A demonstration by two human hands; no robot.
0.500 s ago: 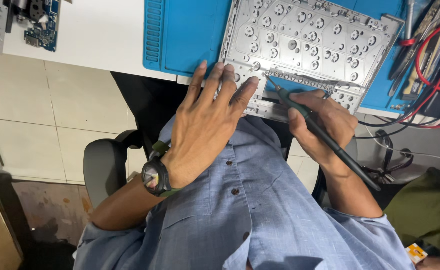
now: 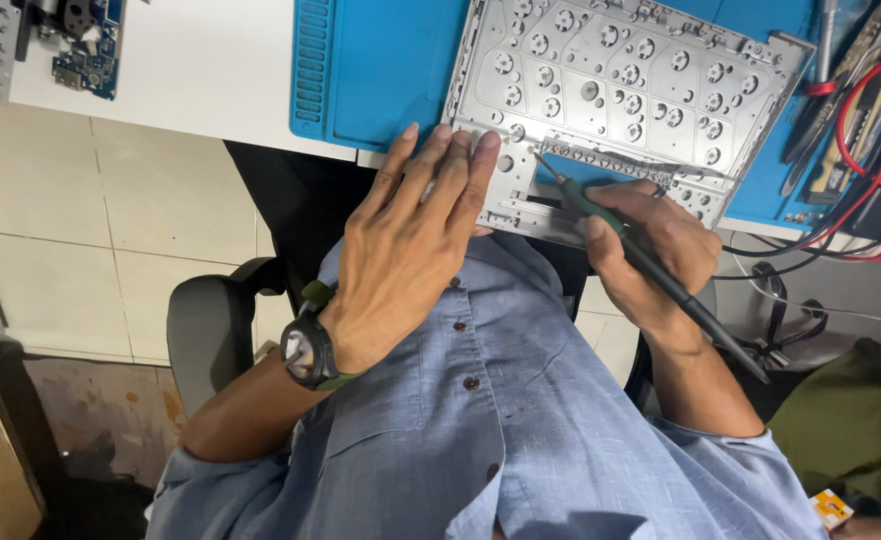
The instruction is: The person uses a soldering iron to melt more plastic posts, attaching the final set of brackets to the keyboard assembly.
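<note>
A silver metal keyboard frame (image 2: pixel 641 90) with many round holes lies on a blue work mat (image 2: pixel 381 70) at the table's near edge. My left hand (image 2: pixel 411 250) rests flat with its fingers together, fingertips pressing the frame's lower left corner. A dark watch is on that wrist. My right hand (image 2: pixel 651 250) grips a dark green-handled screwdriver (image 2: pixel 651 262) like a pen. Its thin tip touches the frame's near edge close to a cut-out.
A blue circuit board (image 2: pixel 86 50) and small parts sit on the white table (image 2: pixel 201 70) at the far left. Red and black cables (image 2: pixel 861 150) and tools crowd the right side. A grey chair armrest (image 2: pixel 211 330) is below left, over a tiled floor.
Both hands and the screwdriver stay nearly where they were; the view has shifted only slightly.
</note>
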